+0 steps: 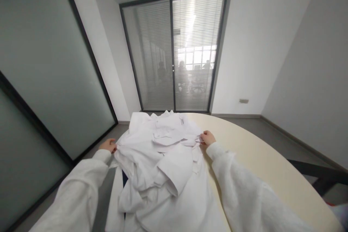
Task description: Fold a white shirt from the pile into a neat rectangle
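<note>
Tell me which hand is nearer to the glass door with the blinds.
Right. The right hand grips the far right edge of the white shirt pile, closer to the glass door. The left hand holds the pile's left edge, slightly farther back.

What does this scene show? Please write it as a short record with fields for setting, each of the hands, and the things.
setting: room with a blinded glass door and a cream table
left hand: grips the left edge of a white shirt
right hand: pinches the shirt's right edge
things: a pile of white garments on the table, the shirt on top
sleeves: white and fuzzy on both arms
</note>
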A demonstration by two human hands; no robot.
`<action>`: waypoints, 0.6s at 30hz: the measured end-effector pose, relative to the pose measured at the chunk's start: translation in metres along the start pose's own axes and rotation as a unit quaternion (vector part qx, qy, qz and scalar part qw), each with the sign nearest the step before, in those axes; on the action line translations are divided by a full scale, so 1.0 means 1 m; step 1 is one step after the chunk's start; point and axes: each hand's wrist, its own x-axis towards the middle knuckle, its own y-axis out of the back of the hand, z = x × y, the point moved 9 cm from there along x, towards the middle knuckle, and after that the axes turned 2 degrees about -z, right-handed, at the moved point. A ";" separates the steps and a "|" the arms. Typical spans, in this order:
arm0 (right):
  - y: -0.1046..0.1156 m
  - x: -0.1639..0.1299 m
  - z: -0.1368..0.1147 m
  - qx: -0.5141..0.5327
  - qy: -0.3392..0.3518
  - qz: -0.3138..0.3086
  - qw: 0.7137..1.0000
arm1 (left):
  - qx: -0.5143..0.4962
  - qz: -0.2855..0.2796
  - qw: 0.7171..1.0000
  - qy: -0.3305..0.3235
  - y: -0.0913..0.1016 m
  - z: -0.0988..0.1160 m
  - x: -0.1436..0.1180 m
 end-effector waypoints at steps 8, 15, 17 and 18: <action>-0.041 -0.169 -0.118 -0.172 0.445 -0.287 0.831 | 0.127 -0.258 0.894 -0.344 -0.040 0.094 -0.159; -0.074 -0.244 -0.098 -0.305 0.460 -0.324 0.768 | 0.255 -0.296 0.845 -0.365 -0.080 0.101 -0.215; -0.060 -0.230 -0.107 -0.231 0.428 -0.305 0.819 | 0.162 -0.291 0.881 -0.335 -0.058 0.106 -0.198; -0.048 -0.222 -0.114 -0.186 0.407 -0.293 0.845 | 0.108 -0.291 0.898 -0.312 -0.043 0.104 -0.188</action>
